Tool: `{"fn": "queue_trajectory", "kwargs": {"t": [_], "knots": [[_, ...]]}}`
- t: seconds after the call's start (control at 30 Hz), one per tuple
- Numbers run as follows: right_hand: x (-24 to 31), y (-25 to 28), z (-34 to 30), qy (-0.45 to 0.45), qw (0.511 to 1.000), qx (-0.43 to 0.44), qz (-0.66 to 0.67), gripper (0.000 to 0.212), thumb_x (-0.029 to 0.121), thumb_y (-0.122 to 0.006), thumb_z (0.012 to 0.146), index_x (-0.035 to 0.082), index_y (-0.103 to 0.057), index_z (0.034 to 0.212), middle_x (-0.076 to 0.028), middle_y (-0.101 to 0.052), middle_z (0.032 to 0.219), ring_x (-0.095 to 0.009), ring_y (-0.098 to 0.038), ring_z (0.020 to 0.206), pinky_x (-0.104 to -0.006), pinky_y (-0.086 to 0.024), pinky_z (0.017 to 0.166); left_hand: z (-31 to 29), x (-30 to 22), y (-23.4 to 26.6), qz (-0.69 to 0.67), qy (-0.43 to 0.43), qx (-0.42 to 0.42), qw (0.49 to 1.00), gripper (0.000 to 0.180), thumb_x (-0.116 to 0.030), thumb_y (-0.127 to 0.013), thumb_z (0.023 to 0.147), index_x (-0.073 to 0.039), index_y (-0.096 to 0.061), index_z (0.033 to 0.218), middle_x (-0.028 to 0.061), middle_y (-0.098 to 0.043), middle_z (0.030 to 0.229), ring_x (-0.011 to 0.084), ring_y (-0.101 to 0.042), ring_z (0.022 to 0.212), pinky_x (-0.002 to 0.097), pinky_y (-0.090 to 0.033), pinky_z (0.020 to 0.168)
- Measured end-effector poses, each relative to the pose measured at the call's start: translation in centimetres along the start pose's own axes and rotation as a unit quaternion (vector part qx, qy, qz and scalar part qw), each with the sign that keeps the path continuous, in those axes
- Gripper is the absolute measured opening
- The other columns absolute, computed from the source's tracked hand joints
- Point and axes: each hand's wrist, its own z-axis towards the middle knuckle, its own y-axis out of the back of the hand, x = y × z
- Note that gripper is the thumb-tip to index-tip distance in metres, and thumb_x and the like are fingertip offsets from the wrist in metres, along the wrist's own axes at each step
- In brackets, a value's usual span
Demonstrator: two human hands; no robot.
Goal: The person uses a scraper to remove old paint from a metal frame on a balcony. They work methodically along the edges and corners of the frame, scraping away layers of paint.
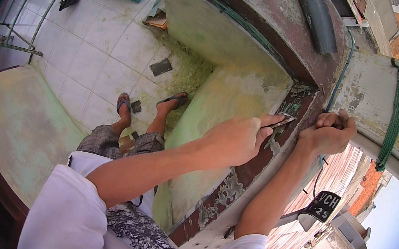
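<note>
My left hand (238,139) grips a small metal scraper (287,120), index finger stretched along it and thumb below. The scraper's blade meets the dark red-brown ledge (257,165) on top of the wall, near an inner corner. Paint there is patchy, with green and pale grey showing through. To the right, my right hand (327,130) is closed, its fingers curled inward at the ledge's outer side beside a thin blue cable (341,75). Whatever its fingers may hold is hidden.
Yellow-green wall faces (228,98) drop to a tiled floor (102,36) littered with dust, where my sandalled feet stand. Outside the ledge are a beam wrapped with green rope (393,115), a black plate (326,204) and rooftops (336,178). A green metal frame (37,17) stands far left.
</note>
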Motion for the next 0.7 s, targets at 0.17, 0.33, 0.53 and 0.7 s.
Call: {"fn": "queue_trajectory", "kwargs": {"t": [0.17, 0.33, 0.53, 0.7], "knots": [[-0.4, 0.1, -0.1, 0.017, 1.000, 0.003, 0.010, 0.038, 0.030, -0.057, 0.103, -0.001, -0.063, 0.083, -0.005, -0.044, 0.054, -0.014, -0.040, 0.047, -0.0290, -0.032, 0.046, -2.6, 0.4, -1.7, 0.049, -0.019, -0.013, 0.999, 0.046, -0.026, -0.047, 0.114, -0.022, -0.051, 0.160, 0.0228, -0.065, 0.070, 0.0416, -0.068, 0.068, 0.0498, -0.053, 0.067], [-0.3, 0.3, 0.2, 0.011, 1.000, 0.013, 0.009, 0.038, 0.030, -0.057, 0.103, -0.001, -0.063, 0.083, -0.005, -0.044, 0.054, -0.014, -0.041, 0.047, -0.0283, -0.032, 0.045, 0.0, -0.2, -0.3, 0.064, 0.010, -0.020, 0.998, 0.047, -0.028, -0.048, 0.114, -0.027, -0.050, 0.161, 0.0208, -0.064, 0.066, 0.0429, -0.067, 0.065, 0.0528, -0.053, 0.065], [-0.1, -0.1, -0.7, 0.009, 1.000, -0.003, -0.005, 0.038, 0.029, -0.056, 0.102, -0.001, -0.063, 0.080, -0.004, -0.045, 0.054, -0.014, -0.041, 0.046, -0.0285, -0.032, 0.045, -2.8, 1.0, -1.1, 0.095, 0.043, 0.007, 0.995, 0.047, -0.030, -0.048, 0.114, -0.026, -0.050, 0.160, 0.0208, -0.065, 0.068, 0.0431, -0.067, 0.065, 0.0529, -0.054, 0.066], [-0.8, 0.4, 0.5, 0.020, 1.000, 0.008, -0.002, 0.039, 0.029, -0.055, 0.103, 0.000, -0.062, 0.079, -0.005, -0.045, 0.054, -0.014, -0.041, 0.047, -0.0280, -0.031, 0.046, -2.6, 2.2, -3.1, 0.106, -0.020, -0.052, 0.993, 0.047, -0.030, -0.046, 0.114, -0.026, -0.048, 0.161, 0.0198, -0.066, 0.068, 0.0424, -0.067, 0.064, 0.0521, -0.054, 0.064]]}}
